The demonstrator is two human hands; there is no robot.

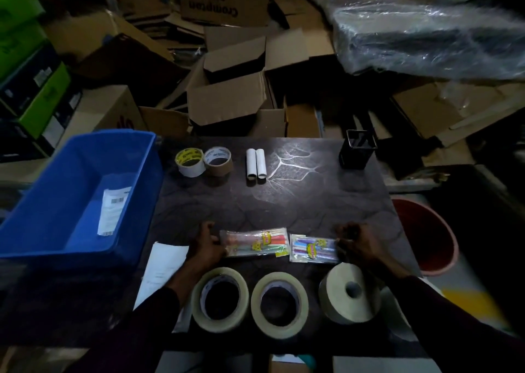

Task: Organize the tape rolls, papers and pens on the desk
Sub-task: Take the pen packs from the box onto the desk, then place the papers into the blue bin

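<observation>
On the dark desk point(284, 202), my left hand point(206, 244) grips the left end of a clear pen packet point(255, 243). My right hand point(356, 243) pinches the right end of a second pen packet point(312, 249). Three big tape rolls stand along the near edge: left point(220, 298), middle point(279, 304), and a thick one point(350, 293) at the right. At the far side sit a white-and-yellow tape roll point(189, 162), a brown tape roll point(218, 161) and two white paper tubes point(256, 163). A white paper sheet point(162, 273) lies under my left forearm.
A blue plastic bin point(71, 196) holding a label slip stands left of the desk. A black square pen holder point(358, 152) occupies the far right corner. A red bucket point(426, 236) sits on the floor at right. Cardboard boxes point(233, 96) pile behind the desk.
</observation>
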